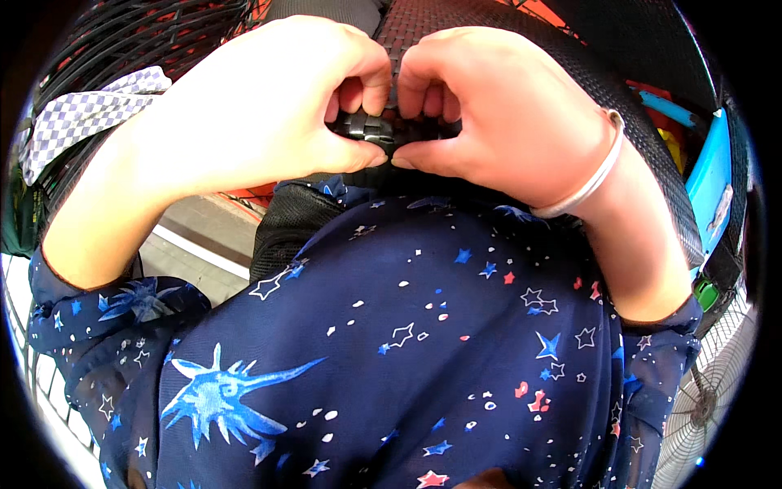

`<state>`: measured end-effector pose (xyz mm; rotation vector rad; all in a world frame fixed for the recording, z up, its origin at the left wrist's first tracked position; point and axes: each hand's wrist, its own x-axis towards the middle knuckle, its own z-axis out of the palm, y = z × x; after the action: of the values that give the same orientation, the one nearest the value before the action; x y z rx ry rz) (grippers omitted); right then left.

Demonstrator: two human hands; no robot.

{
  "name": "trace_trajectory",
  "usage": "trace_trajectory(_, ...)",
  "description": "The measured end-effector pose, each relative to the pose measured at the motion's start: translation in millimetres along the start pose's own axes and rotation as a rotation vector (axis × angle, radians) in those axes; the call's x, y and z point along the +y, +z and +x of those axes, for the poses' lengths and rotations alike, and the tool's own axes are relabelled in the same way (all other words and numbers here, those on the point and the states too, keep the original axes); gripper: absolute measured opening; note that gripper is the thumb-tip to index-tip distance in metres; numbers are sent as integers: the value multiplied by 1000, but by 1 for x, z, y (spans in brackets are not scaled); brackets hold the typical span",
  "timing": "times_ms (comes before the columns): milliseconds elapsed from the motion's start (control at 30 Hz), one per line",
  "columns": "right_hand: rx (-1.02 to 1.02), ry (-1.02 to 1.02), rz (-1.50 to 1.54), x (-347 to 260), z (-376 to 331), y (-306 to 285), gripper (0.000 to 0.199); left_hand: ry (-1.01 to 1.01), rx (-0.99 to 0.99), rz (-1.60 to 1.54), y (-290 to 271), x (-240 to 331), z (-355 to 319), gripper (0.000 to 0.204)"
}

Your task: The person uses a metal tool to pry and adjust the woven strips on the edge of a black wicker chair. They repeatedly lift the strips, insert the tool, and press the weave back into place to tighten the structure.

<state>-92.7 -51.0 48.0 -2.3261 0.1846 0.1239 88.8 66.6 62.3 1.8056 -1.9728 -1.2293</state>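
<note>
A black woven piece of flat strips (366, 127) is pinched in front of my body by both hands. My left hand (277, 98) has its thumb and curled fingers closed on the edge of this weave. Close beside it, almost thumb to thumb, my right hand (513, 114) grips the same dark edge, and a pale bangle (593, 178) circles that wrist. Behind the hands a large black woven panel (423, 18) extends away and down the right side. Shadow and the fingers hide how the strips run between the two hands.
Loose black strips (138, 41) lie in a heap at the far left, with a checked cloth (94, 118) beside my left forearm. On the right are a bright blue object (710, 179), a small green part (705, 293) and a fan with a wire guard (705, 399).
</note>
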Motion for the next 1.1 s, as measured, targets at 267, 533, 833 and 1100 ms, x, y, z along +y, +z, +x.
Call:
trace_trajectory(267, -74, 29, -50, -8, 7, -15, 23, 13, 79, 10, 1, 3, 4, 36)
trace_trajectory(533, -61, 96, 90, -5, -9, -12, 35, -37, 183, -308, 27, 0, -5, 33)
trace_trajectory(833, -72, 180, 92, 4, -16, -32, 31, 213, 526, -342, 69, -14, 13, 37)
trace_trajectory(1100, -245, 140, 98, 13, -16, -45, 33, 261, 554, -451, 85, -5, 19, 36)
